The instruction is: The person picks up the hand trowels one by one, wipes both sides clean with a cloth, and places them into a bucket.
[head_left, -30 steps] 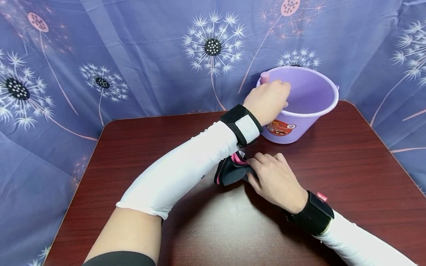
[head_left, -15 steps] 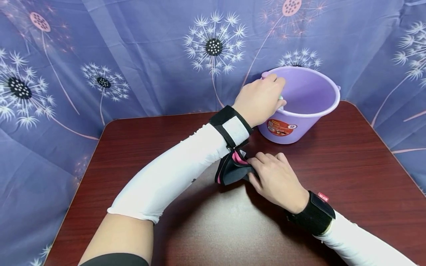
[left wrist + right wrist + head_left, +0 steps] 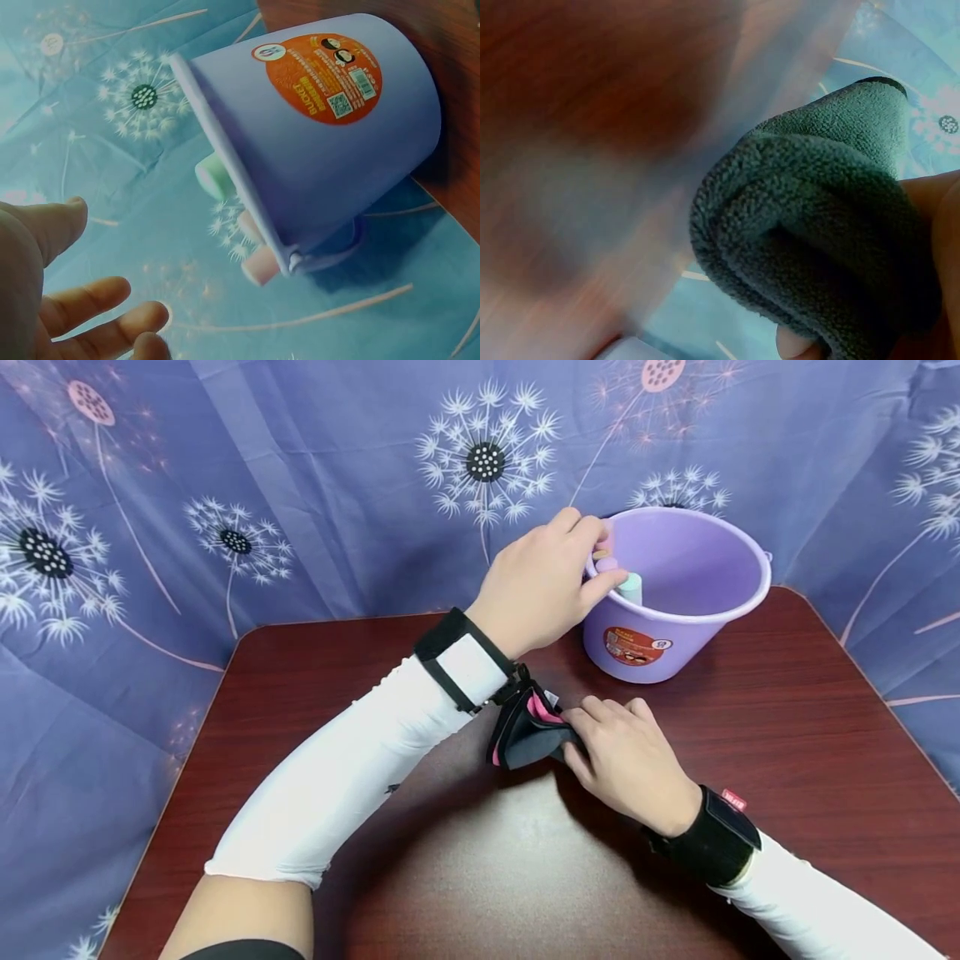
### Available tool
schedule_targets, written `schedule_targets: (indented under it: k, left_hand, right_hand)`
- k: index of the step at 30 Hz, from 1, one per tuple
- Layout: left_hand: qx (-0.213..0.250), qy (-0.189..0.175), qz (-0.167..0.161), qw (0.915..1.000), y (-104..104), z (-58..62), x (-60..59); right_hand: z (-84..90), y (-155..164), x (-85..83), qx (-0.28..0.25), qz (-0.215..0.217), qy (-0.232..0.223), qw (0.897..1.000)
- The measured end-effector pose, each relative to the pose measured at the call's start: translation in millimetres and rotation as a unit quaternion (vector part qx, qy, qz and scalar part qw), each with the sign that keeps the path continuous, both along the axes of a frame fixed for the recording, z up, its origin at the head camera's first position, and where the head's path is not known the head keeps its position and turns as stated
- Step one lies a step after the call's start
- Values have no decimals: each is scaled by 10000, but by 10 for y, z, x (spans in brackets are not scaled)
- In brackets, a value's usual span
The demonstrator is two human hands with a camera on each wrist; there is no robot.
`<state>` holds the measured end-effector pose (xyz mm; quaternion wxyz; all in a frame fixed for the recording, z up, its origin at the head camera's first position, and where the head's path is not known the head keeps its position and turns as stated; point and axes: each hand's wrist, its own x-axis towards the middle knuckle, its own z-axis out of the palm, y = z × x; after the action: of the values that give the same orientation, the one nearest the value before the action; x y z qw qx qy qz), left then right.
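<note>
Left hand point(image 3: 536, 585) at near rim of lilac plastic bucket point(image 3: 693, 614), fingers relaxed beside pastel cylinders point(image 3: 214, 178) propped inside, gripping nothing; right hand point(image 3: 626, 760) pinching folded dark fleece cloth with pink edge point(image 3: 525, 735) on red-brown wooden table point(image 3: 787, 752); risk of tipping bucket with crossed left forearm.
</note>
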<state>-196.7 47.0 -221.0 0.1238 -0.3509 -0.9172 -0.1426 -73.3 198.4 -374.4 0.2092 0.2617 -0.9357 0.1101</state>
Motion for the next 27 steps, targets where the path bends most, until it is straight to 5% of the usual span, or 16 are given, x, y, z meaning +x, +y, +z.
schedule_targets:
  k: [11, 18, 27]
  left_hand:
    - [622, 127, 246, 9977, -491, -43, 141]
    - [1133, 212, 409, 9925, -879, -229, 205]
    - [1151, 27, 825, 9899, -1376, -525, 310]
  right_hand:
    - [71, 34, -67, -78, -69, -57, 9999]
    - [120, 65, -151, -136, -135, -88, 9998]
    - [124, 114, -266, -137, -207, -56, 9997]
